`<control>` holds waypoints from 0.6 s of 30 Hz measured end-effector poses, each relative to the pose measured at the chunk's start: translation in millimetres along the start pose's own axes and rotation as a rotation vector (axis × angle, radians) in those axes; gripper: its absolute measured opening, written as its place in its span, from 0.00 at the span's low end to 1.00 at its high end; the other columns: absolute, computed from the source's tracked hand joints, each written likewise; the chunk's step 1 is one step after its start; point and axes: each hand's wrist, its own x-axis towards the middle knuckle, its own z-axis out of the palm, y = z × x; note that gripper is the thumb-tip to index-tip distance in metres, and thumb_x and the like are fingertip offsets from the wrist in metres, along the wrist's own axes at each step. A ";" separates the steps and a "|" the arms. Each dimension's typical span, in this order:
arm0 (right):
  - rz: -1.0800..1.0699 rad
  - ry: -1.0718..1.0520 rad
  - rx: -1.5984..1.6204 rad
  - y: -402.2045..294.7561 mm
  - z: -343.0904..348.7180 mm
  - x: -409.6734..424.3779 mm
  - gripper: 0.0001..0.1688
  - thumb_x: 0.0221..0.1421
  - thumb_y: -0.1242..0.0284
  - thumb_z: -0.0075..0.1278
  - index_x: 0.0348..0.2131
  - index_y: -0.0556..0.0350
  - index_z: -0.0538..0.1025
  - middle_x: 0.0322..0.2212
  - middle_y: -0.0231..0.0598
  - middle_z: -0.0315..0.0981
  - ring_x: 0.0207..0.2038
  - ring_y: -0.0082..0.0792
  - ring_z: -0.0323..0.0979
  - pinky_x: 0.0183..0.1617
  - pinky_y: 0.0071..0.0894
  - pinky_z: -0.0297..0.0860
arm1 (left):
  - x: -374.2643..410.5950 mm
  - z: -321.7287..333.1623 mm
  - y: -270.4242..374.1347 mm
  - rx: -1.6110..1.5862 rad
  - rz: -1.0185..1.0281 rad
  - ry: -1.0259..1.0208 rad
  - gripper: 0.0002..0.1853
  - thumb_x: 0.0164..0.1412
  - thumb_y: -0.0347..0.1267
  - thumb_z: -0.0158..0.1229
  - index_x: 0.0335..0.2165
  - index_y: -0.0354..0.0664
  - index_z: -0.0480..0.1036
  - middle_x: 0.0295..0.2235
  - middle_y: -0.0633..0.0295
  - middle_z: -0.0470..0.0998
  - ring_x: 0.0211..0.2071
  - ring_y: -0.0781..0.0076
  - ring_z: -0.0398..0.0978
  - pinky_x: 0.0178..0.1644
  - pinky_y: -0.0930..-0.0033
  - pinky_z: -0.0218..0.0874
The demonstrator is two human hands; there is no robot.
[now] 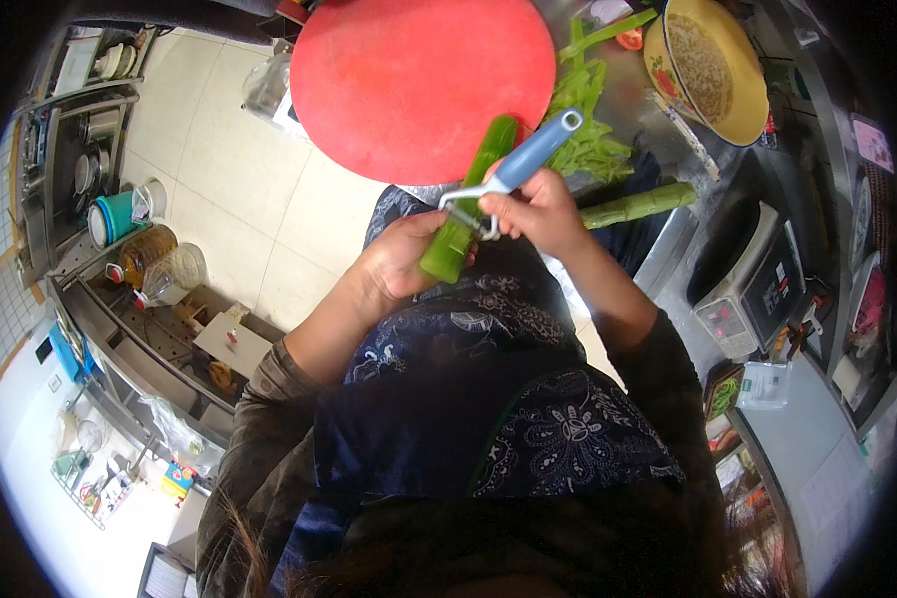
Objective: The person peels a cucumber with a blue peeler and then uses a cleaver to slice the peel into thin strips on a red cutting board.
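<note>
My left hand grips the lower part of a smooth green celtuce stem, which slants away from me over my apron. In my right hand is a Y-shaped peeler with a blue-grey handle, its blade lying across the stem close to my left thumb. The stem's far end overlaps the rim of a round red cutting board. Long green peelings are heaped on the metal counter right of the board. Another celtuce stem, ridged and duller, lies beyond my right wrist.
A yellow enamel bowl with pale brownish contents stands at the upper right, near a tomato piece. Farther right sits a boxy appliance with a lit display. Plastic bottles and buckets stand at left beyond the tiled floor.
</note>
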 end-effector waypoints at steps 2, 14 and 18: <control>-0.011 0.080 -0.038 3.5 -12.7 6.6 0.08 0.50 0.76 0.52 0.32 0.58 0.70 0.20 0.28 0.68 0.17 0.13 0.64 0.18 0.10 0.59 | 2.2 -5.3 -0.1 -0.009 -0.011 -0.058 0.19 0.62 0.35 0.40 0.47 0.33 0.61 0.39 0.50 0.70 0.39 0.61 0.69 0.44 0.63 0.63; -0.075 0.203 0.020 -17.2 -2.1 -28.1 0.10 0.47 0.79 0.53 0.32 0.58 0.69 0.23 0.28 0.68 0.22 0.14 0.64 0.23 0.13 0.61 | 4.4 -2.4 2.2 -0.191 -0.005 -0.107 0.22 0.63 0.41 0.37 0.45 0.33 0.62 0.35 0.51 0.70 0.35 0.62 0.69 0.41 0.64 0.64; -0.070 0.065 0.043 -14.5 31.7 -33.5 0.12 0.46 0.81 0.53 0.34 0.60 0.68 0.20 0.29 0.68 0.18 0.14 0.65 0.20 0.12 0.61 | -2.6 18.0 1.1 -0.143 0.045 -0.059 0.24 0.63 0.42 0.36 0.48 0.34 0.59 0.43 0.51 0.68 0.42 0.61 0.68 0.47 0.59 0.62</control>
